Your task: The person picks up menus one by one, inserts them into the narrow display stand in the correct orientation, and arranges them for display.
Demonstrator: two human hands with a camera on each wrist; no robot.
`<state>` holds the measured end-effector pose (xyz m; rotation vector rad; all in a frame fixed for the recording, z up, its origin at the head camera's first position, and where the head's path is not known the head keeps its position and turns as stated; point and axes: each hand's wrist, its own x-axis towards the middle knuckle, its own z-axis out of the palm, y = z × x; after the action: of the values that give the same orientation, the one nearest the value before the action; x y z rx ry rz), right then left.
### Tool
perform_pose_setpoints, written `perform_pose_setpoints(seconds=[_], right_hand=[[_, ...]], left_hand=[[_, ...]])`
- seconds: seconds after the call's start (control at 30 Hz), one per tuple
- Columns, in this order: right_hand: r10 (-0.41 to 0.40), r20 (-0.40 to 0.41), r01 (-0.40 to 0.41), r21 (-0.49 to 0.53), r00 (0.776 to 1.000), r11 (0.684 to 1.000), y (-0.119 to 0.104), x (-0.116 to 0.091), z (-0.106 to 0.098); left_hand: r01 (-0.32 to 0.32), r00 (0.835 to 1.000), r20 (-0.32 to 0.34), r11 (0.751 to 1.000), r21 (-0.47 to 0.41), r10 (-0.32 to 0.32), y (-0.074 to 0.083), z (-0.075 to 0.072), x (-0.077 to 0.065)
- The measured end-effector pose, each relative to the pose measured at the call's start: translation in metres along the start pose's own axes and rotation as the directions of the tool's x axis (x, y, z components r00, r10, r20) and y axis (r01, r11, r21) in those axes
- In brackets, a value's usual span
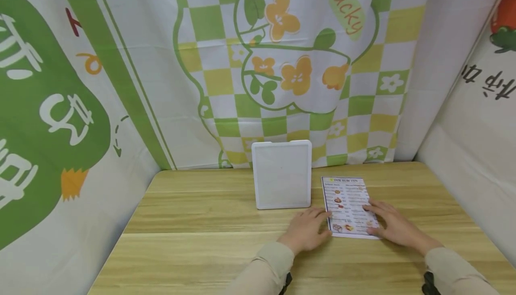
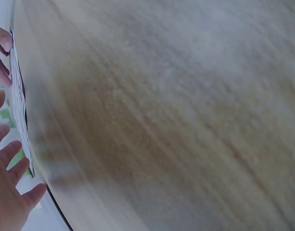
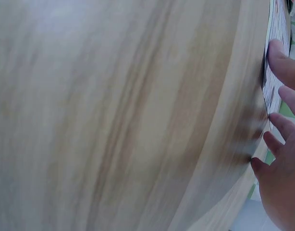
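Note:
A printed menu sheet (image 1: 350, 210) with small food pictures lies on the wooden table. At its lower left edge is my left hand (image 1: 308, 230), its fingertips right at the paper and its fingers relaxed. My right hand (image 1: 397, 227) rests along the opposite edge, thumb near the bottom corner and fingertips over the side. In the left wrist view the left hand's fingers are spread beside the paper's edge. The right wrist view has the menu sheet (image 3: 277, 53) edge-on, with the right thumb touching it.
Left of the sheet a white rectangular frame (image 1: 282, 176) with a blank pale panel stands upright on the wooden table (image 1: 193, 241). Behind the table hangs a green and yellow checked curtain (image 1: 278, 127), with printed cloth walls on both sides.

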<state>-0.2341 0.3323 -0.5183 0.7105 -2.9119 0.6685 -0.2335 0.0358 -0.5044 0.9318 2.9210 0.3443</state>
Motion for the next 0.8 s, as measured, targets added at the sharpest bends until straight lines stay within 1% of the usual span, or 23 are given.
perform_pose_setpoints(seconds=[0.1, 0.2, 0.33, 0.43, 0.57, 0.67, 0.8], right_hand=[[-0.022, -0.006, 0.022, 0.007, 1.0, 1.0, 0.001, -0.003, -0.001], [-0.031, 0.007, 0.031, 0.007, 1.0, 0.999, 0.0, -0.006, -0.004], [-0.018, 0.043, 0.017, 0.028, 0.999, 0.999, -0.002, -0.009, -0.007], [-0.021, 0.055, 0.019, 0.041, 0.998, 0.999, -0.002, -0.011, -0.007], [-0.043, 0.043, 0.041, 0.04, 0.998, 0.998, -0.001, -0.014, -0.004], [-0.056, 0.032, 0.055, 0.033, 0.998, 0.998, -0.002, -0.015, -0.003], [-0.053, 0.031, 0.051, 0.036, 0.998, 0.998, -0.004, -0.015, -0.003]], left_hand=[[-0.002, 1.0, 0.012, 1.0, 0.01, 0.002, 0.001, 0.001, 0.002], [-0.001, 1.0, 0.029, 1.0, 0.019, 0.001, 0.003, 0.001, 0.004], [0.002, 0.999, 0.042, 0.999, 0.033, -0.004, 0.007, 0.0, 0.005], [-0.001, 0.999, 0.045, 0.999, 0.051, -0.001, 0.009, 0.002, 0.008], [-0.002, 0.999, 0.038, 0.998, 0.059, 0.0, 0.01, 0.008, 0.011], [0.012, 0.999, 0.033, 0.999, 0.049, -0.014, 0.01, 0.012, 0.013], [0.035, 0.998, 0.042, 0.999, 0.039, -0.036, 0.012, 0.011, 0.014]])
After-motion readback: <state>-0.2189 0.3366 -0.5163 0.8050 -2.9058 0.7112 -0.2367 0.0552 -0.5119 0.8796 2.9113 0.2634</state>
